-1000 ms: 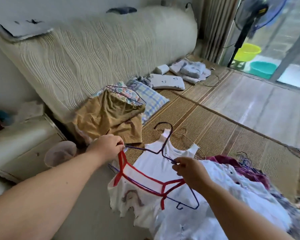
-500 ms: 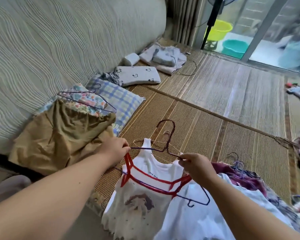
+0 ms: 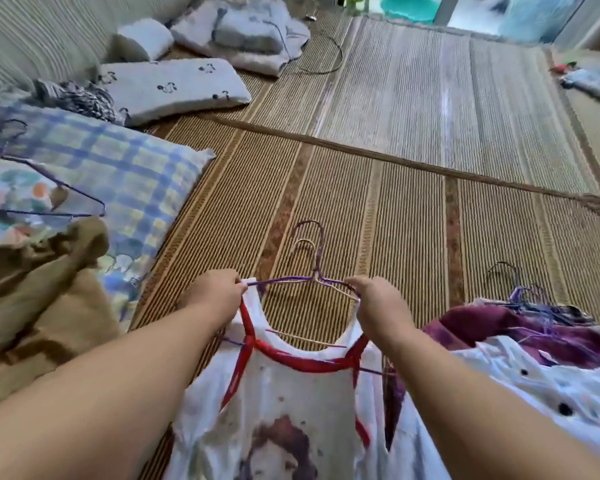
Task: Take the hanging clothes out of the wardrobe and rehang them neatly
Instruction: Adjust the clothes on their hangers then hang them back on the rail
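Head view: near the bottom centre, a white tank top (image 3: 284, 403) with red trim and a printed figure hangs on a purple wire hanger (image 3: 314, 271), held up over the striped woven mat (image 3: 395, 209). A second, paler hook shows just inside the purple one, so there may be two hangers together; the blur makes this hard to settle. The left hand (image 3: 215, 294) is closed on the left strap and the hanger's left arm. The right hand (image 3: 378, 301) is closed on the hanger's right arm at the right strap. To the near right lies a heap of clothes, a maroon garment (image 3: 492, 327) over a white one with dark buttons (image 3: 534, 382). At the left, a tan garment (image 3: 39, 289) lies against a blue checked pillow (image 3: 118, 161). Farther off lies a white pillow (image 3: 174, 84).
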A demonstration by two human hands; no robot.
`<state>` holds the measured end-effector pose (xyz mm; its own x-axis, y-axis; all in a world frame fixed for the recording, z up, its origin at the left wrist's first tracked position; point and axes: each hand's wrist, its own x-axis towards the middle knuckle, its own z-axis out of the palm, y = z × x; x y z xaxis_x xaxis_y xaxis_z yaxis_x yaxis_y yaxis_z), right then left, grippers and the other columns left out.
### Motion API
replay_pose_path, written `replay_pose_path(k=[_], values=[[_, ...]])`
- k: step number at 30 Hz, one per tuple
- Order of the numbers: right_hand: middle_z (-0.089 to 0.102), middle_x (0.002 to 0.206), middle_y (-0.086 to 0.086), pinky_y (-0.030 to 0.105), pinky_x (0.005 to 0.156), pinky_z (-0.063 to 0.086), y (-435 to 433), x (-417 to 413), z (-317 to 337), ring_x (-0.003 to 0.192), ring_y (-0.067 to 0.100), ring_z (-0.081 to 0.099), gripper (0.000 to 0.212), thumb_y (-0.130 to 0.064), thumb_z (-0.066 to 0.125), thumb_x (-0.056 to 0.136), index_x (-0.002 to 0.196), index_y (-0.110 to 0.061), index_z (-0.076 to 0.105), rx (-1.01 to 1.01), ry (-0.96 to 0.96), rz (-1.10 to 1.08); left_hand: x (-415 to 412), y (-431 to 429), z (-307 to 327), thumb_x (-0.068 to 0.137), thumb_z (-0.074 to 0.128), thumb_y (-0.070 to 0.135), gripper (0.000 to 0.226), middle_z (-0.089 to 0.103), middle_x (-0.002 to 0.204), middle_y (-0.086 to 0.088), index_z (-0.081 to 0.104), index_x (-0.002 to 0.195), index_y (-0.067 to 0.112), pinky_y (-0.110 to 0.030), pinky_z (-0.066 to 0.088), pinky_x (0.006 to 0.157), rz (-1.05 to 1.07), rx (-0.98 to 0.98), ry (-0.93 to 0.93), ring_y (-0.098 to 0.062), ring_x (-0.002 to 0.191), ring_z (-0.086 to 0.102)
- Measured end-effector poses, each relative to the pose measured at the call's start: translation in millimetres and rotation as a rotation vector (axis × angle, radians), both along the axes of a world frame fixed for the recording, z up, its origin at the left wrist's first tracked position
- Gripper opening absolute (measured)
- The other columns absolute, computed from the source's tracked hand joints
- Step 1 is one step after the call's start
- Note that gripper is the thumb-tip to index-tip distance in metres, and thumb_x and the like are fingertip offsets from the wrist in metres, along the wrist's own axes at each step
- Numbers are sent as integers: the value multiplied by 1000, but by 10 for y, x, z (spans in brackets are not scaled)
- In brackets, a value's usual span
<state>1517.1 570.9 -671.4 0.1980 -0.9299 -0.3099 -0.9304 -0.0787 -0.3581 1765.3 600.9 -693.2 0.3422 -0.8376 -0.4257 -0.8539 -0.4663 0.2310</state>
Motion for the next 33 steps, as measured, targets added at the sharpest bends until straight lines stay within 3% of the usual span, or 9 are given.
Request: replay_pose_path(k=[4,6,9,12,16,21,27,33], values=[[55,121,5,35,90,45,-133,40,-565,117,28,53,40,-10,40,93,128,-25,54,23,41,-60,-5,-236,-447,96,45,42,29,65,104,-8,65,96,21,-34,45,78,-28,-14,-75,-31,99,58],[51,127,5,36,93,44,-130,50,-688,122,28,49,45,-7,40,92,132,-26,51,46,82,-42,-13,-263,-562,95,45,42,30,65,106,-8,66,99,22,-36,46,80,-24,-3,-98,-32,100,58],[34,148,8,43,106,38,-102,45,-720,135,29,35,61,-3,38,91,145,-31,31,140,87,-50,-18,-222,-594,93,48,38,28,61,110,-12,66,107,21,-38,47,83,-62,34,-81,-34,104,57],[18,157,2,45,114,28,30,-19,-592,142,26,21,64,-25,48,94,149,-31,15,215,36,-67,-93,-107,-463,88,54,38,38,54,126,-8,58,125,27,-41,46,96,-144,41,2,-30,116,53],[11,158,4,45,114,25,400,-250,19,143,26,15,70,-35,53,90,149,-33,16,119,71,-73,-479,151,123,90,56,42,58,29,153,-2,36,143,33,-46,32,111,-301,50,109,-24,140,29],[3,159,1,49,114,13,960,-761,1157,145,26,-1,72,-34,54,89,148,-37,14,75,208,-54,-1154,688,1262,90,54,45,63,20,158,-1,28,146,36,-45,25,114,-648,29,111,-23,143,22],[12,157,2,47,112,20,1912,-1449,2562,143,26,10,70,-41,57,87,146,-34,21,27,215,-246,-2002,1151,2544,86,57,50,65,23,157,-3,31,144,37,-48,26,114,-862,-66,186,-26,142,24],[10,156,2,46,114,18,3128,-2237,3254,142,25,9,68,-45,53,89,147,-35,19,4,210,-509,-2984,1621,3327,79,55,56,66,36,150,-1,40,139,36,-47,39,105,-1093,-161,214,-28,134,37]])
